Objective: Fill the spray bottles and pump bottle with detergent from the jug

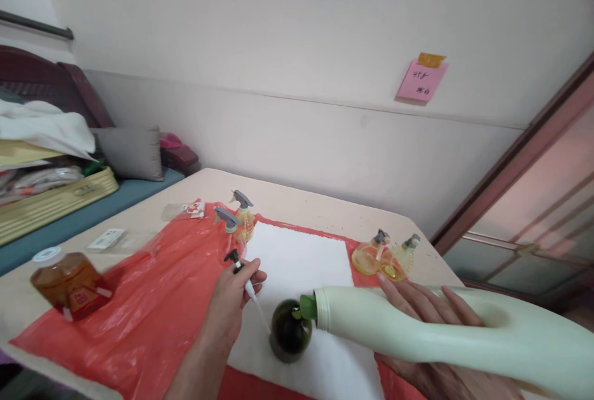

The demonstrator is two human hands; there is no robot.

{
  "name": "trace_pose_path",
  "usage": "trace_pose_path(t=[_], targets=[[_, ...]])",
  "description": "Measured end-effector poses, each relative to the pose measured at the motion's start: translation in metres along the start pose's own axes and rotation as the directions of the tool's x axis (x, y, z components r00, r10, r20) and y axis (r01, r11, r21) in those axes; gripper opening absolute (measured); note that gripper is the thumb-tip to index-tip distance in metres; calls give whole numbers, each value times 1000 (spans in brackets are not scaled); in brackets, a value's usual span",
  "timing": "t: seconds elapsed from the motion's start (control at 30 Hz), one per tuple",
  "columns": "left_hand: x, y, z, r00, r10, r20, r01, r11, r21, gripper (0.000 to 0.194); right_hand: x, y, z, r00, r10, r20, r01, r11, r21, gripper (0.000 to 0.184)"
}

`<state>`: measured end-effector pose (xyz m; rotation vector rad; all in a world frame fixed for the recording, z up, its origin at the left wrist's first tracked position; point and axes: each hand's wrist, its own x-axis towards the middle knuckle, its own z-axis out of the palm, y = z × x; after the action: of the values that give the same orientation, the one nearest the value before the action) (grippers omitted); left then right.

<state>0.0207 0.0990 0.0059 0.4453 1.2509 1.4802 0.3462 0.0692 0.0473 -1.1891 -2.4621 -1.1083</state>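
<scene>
My right hand (427, 313) grips a large pale green jug (455, 329), tipped sideways with its green spout (307, 307) over the mouth of a small dark green round bottle (290, 329). That bottle stands on a white cloth (301, 264). My left hand (234, 301) is closed on a black pump head (234, 259) whose white dip tube (257, 304) slants down toward the dark bottle.
Red plastic sheeting (153, 307) covers the beige table (288, 199). Two yellow spray bottles (241, 221) stand at the back left, two more (383, 258) at the back right. An amber jar (69, 282) sits at far left. A bench with cushions (132, 153) lies left.
</scene>
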Motion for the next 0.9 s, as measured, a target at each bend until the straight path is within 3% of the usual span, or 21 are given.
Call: trace_pose_path(t=[0.33,0.53,0.7,0.8,0.9], targets=[[0,1,-1,1000,5,-8,-5,1000,5,41,-4,4,-5,994,15,109,-11,999,-39,54],[0,1,-1,1000,10,-10,-10,1000,-1,43,0,6,-13,995,-57,84,64,994,-89,50],[0,0,-2,1000,7,-10,-7,1000,12,44,0,4,-13,1000,23,18,-22,998,-52,47],[1,-1,-2,1000,8,-6,-8,1000,12,42,-2,6,-14,997,-65,30,69,989,-135,46],[1,-1,-2,1000,5,-8,-5,1000,17,41,-2,8,-14,997,-82,9,83,982,-167,46]])
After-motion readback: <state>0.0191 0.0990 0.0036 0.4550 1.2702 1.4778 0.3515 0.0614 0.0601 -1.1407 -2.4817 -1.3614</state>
